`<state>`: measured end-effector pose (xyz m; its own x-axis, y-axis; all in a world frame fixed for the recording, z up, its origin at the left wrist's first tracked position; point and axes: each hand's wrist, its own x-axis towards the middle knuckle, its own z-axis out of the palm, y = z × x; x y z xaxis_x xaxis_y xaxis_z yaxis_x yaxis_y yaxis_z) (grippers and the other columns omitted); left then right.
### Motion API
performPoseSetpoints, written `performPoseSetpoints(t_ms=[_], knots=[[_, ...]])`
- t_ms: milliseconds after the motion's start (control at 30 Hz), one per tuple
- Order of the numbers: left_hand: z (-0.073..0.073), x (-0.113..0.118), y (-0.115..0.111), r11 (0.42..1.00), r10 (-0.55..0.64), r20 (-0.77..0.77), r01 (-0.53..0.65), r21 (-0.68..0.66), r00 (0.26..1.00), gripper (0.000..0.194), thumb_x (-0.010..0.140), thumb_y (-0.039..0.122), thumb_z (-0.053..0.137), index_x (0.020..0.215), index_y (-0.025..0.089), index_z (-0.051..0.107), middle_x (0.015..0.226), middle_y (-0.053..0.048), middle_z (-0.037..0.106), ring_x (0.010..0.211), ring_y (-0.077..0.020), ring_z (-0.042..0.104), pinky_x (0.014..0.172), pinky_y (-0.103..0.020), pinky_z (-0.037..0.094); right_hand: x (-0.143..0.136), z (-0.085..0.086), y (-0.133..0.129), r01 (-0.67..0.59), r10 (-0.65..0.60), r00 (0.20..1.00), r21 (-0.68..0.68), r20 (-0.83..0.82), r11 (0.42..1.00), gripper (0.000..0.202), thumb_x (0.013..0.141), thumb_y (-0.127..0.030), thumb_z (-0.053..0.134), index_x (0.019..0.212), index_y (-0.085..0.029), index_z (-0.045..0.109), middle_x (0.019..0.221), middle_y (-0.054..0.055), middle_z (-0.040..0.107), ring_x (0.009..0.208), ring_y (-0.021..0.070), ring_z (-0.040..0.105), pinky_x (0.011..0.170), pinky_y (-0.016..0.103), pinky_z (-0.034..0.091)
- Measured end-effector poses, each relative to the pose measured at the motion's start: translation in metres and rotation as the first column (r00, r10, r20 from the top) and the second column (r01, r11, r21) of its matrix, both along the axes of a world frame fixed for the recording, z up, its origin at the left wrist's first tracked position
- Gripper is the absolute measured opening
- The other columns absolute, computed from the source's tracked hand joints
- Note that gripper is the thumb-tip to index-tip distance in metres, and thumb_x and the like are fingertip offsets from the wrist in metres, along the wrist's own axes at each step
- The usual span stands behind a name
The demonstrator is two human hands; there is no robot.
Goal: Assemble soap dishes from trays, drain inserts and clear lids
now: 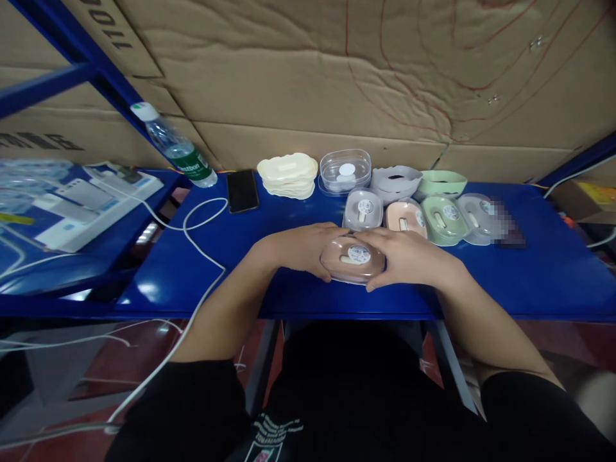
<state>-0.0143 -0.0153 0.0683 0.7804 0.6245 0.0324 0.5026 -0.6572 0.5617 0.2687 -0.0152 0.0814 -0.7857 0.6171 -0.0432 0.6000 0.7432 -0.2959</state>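
**2-sided grip on a lidded pink case (349, 269)**

The landmark is the clear container stack (332, 170), at the back of the blue table (491, 279). The lidded pink case is straight in front of that stack, by the table's near edge; whether it rests on the tabletop or is lifted, I cannot tell. The left hand (304, 249) has its left side, the right hand (407, 255) its right side. The fingers of both are curved over the far side, spread only as wide as the case, with the 2 thumbs at its near corners.

Just in front of the stack and running rightward is a row of 4 lidded cases: gray case (353, 217), peach case (393, 218), green case (436, 224), 2nd gray case (474, 215).

Right of the stack are gray scalloped pieces (392, 187), then green scalloped pieces (440, 186). Left of it are a cream pile (287, 174), a phone (243, 191) and, farthest, a tilted bottle (185, 159).
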Motion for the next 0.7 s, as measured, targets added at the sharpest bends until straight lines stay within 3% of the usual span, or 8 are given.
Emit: performPoseSetpoints(t_ms=[233,433,567,700], knots=[[0.001,0.005,-0.002,0.999,-0.009,-0.026,0.010,0.038,1.000,0.084,0.072,0.033,0.095,0.150,0.029,0.065,0.144,-0.008,0.075,0.131,-0.0343,0.071,0.117,-0.051,0.053,-0.003,-0.005,0.000,0.017,-0.016,1.000,-0.009,0.019,1.000,0.111,0.071,-0.058,0.098,0.168,-0.030,0.051,0.152,0.014,0.070,0.123,0.0408,0.075,0.089,0.049,0.066],[0.010,0.012,-0.007,0.995,-0.003,-0.121,0.014,0.096,0.993,0.094,0.067,0.019,0.097,0.155,0.024,0.063,0.143,-0.010,0.075,0.126,-0.0336,0.071,0.116,-0.049,0.053,0.000,-0.012,0.002,0.015,-0.015,1.000,0.015,0.021,1.000,0.114,0.072,-0.060,0.096,0.170,-0.030,0.048,0.153,0.016,0.070,0.119,0.0413,0.076,0.084,0.048,0.065],[0.011,0.014,-0.006,0.995,-0.019,-0.118,0.031,0.099,0.993,0.089,0.070,0.017,0.093,0.153,0.028,0.064,0.147,-0.008,0.073,0.127,-0.0324,0.072,0.115,-0.047,0.054,-0.004,-0.014,0.000,0.049,-0.050,0.998,0.013,0.049,0.999,0.123,0.070,-0.065,0.097,0.173,-0.027,0.043,0.155,0.020,0.068,0.119,0.0461,0.077,0.087,0.054,0.065],[0.007,0.005,0.000,0.997,-0.015,-0.089,0.021,0.077,0.996,0.093,0.071,0.014,0.091,0.158,0.024,0.060,0.154,-0.012,0.070,0.133,-0.0343,0.071,0.119,-0.048,0.053,-0.011,-0.013,-0.004,0.099,-0.101,0.991,0.027,0.086,0.995,0.134,0.067,-0.075,0.096,0.176,-0.020,0.040,0.156,0.026,0.067,0.122,0.0525,0.076,0.092,0.061,0.065]])
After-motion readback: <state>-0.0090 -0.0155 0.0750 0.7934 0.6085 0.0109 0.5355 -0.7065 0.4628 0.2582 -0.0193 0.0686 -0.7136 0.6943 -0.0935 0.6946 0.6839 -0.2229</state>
